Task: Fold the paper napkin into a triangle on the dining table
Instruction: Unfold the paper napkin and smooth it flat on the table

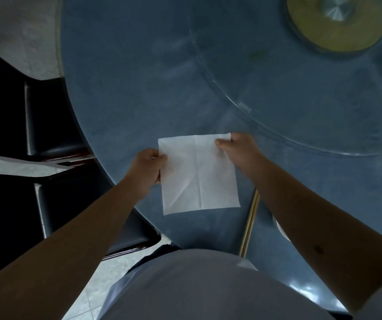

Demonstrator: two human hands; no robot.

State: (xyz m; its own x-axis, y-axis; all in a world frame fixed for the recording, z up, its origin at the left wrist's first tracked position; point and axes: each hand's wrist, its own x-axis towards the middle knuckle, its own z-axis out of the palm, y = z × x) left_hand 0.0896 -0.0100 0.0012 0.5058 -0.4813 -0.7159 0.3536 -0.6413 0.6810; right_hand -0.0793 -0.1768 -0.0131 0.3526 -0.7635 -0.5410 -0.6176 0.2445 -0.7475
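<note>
While we lean over the round blue-grey worktop (120, 93), we hold a square white paper napkin (199, 174) open between our two hands, near the edge closest to us. It is unfolded, with crease lines crossing at its middle; we cannot tell whether it lies flat on the surface or hangs just above it. Our left hand (147, 168) pinches the napkin's left edge, its fingers (162, 158) closed on the paper. Our right hand (238, 147) grips the far right corner, thumb and fingers shut on it, and that corner curls up slightly. Just beside the napkin's right edge, a pair of pale wooden chopsticks (250, 220) lies on the worktop, partly under our right forearm. Farther off sits a clear glass turntable (289, 107) with a yellowish round hub (335, 21). Dark chairs (54, 125) stand on the left.
</note>
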